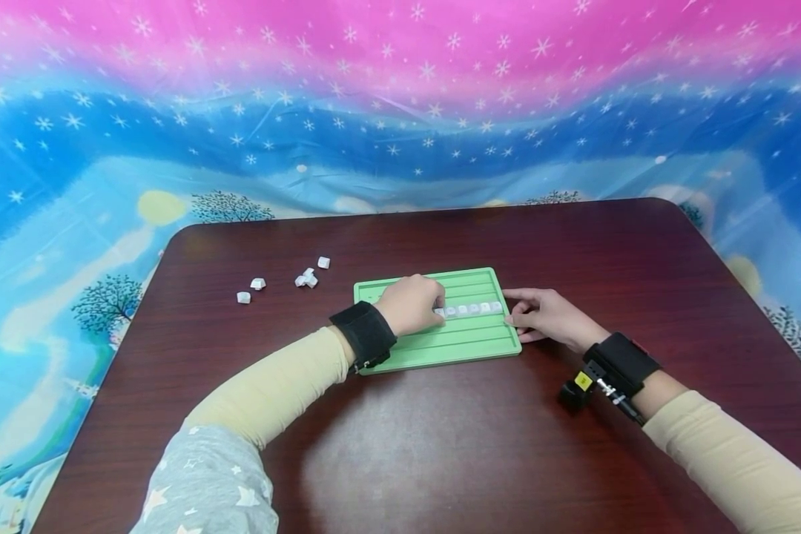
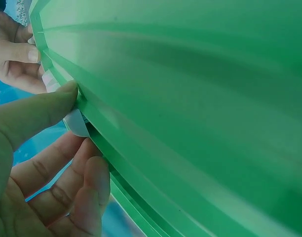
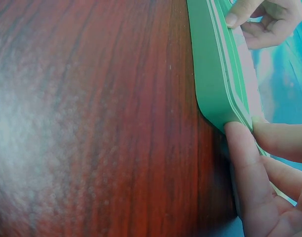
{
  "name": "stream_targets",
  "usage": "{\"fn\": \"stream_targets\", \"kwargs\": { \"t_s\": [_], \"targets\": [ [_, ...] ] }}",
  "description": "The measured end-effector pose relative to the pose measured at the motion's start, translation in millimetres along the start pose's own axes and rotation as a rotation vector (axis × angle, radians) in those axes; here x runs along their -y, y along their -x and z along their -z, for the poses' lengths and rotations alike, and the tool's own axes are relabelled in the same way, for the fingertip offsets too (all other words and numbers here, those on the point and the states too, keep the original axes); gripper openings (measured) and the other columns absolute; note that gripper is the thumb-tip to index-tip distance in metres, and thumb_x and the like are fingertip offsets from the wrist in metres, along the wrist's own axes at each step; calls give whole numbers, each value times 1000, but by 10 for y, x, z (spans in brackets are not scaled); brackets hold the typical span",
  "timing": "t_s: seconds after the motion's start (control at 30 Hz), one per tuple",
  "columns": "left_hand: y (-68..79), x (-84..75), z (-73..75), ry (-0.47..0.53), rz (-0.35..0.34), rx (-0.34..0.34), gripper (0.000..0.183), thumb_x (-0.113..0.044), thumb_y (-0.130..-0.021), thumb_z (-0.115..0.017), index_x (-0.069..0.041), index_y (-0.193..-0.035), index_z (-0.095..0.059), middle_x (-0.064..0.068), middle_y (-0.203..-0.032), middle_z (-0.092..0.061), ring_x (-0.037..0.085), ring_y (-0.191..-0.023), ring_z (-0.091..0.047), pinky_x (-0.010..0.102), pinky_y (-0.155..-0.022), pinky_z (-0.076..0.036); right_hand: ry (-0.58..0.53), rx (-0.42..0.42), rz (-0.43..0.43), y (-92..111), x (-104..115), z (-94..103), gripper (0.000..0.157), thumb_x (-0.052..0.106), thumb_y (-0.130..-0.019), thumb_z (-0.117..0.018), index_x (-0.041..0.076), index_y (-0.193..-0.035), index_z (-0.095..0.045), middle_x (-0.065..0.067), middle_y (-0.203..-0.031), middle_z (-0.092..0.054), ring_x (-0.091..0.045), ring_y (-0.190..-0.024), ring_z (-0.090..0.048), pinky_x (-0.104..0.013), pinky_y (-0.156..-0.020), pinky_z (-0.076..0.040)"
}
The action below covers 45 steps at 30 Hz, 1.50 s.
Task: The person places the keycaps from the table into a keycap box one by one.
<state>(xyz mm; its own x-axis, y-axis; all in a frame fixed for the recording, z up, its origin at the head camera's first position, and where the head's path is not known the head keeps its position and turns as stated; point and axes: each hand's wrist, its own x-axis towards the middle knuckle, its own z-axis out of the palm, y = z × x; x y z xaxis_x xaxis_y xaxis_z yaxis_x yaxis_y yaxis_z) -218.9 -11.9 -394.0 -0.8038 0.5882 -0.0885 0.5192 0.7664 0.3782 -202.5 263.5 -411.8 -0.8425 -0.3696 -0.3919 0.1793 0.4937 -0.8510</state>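
Note:
A light green ridged tray [image 1: 457, 343] lies on the table, with several white keycaps [image 1: 474, 308] lined up along one of its grooves toward the right side. Over the tray's left half, my left hand [image 1: 410, 304] pinches a white keycap [image 2: 76, 123] between thumb and fingers, at the left end of that row. My right hand [image 1: 550, 319] grips the tray's right edge, thumb at the rim and fingers against the outer side. In the right wrist view, a finger [image 3: 247, 168] presses close to the tray's rounded corner [image 3: 222, 108].
Loose white keycaps lie on the dark wooden table [image 1: 400, 445] left of the tray: a small cluster [image 1: 307, 279], a single one [image 1: 323, 262] behind it, and two more farther left, the nearer keycap [image 1: 243, 297] among them. A patterned cloth [image 1: 400, 111] hangs behind the table.

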Motion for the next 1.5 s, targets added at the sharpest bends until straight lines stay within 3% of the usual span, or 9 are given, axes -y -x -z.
{"fn": "stream_targets", "kwargs": {
  "t_s": [0.37,0.57,0.73,1.2,1.37,1.5],
  "targets": [
    [105,43,0,31,-10,-20,13,-22,-91,-79,-11,-97,-76,-2,-84,-68,11,-65,-52,25,-60,-42,-4,7,-11,8,-4,-2,70,5,-101,-64,-5,-159,-26,-17,-103,-55,-18,-85,-67,-31,-75,-59],
    [219,140,94,16,8,-84,26,-30,-95,-75,-10,-112,-77,1,-96,-72,14,-84,-66,32,-74,-53,1,11,-13,9,6,0,70,5,-102,-63,-5,-159,-25,-16,-102,-54,-18,-85,-66,-30,-75,-59],
    [360,290,215,49,74,-158,27,-30,-98,-71,-10,-116,-76,3,-106,-73,17,-96,-67,36,-80,-55,5,11,-14,21,2,3,70,5,-102,-63,-4,-160,-25,-17,-102,-55,-19,-85,-66,-30,-75,-59],
    [791,778,568,200,166,-335,24,-22,-96,-72,-8,-116,-75,4,-104,-72,20,-89,-64,41,-79,-52,9,-7,-31,-16,-33,-9,69,4,-101,-64,-2,-160,-27,-18,-102,-55,-20,-85,-67,-31,-76,-59],
    [939,1011,637,234,134,-374,21,-17,-96,-73,-9,-115,-76,5,-105,-71,22,-89,-62,41,-78,-50,14,-22,-33,-17,-2,12,69,4,-101,-64,-1,-160,-29,-18,-102,-55,-20,-84,-67,-31,-76,-59],
    [1076,1210,687,237,111,-360,20,-13,-97,-71,-7,-116,-76,8,-111,-72,25,-98,-64,46,-87,-51,10,-18,-32,-23,19,8,70,4,-100,-65,-1,-160,-28,-18,-102,-56,-20,-85,-68,-32,-77,-60]
  ]
}}
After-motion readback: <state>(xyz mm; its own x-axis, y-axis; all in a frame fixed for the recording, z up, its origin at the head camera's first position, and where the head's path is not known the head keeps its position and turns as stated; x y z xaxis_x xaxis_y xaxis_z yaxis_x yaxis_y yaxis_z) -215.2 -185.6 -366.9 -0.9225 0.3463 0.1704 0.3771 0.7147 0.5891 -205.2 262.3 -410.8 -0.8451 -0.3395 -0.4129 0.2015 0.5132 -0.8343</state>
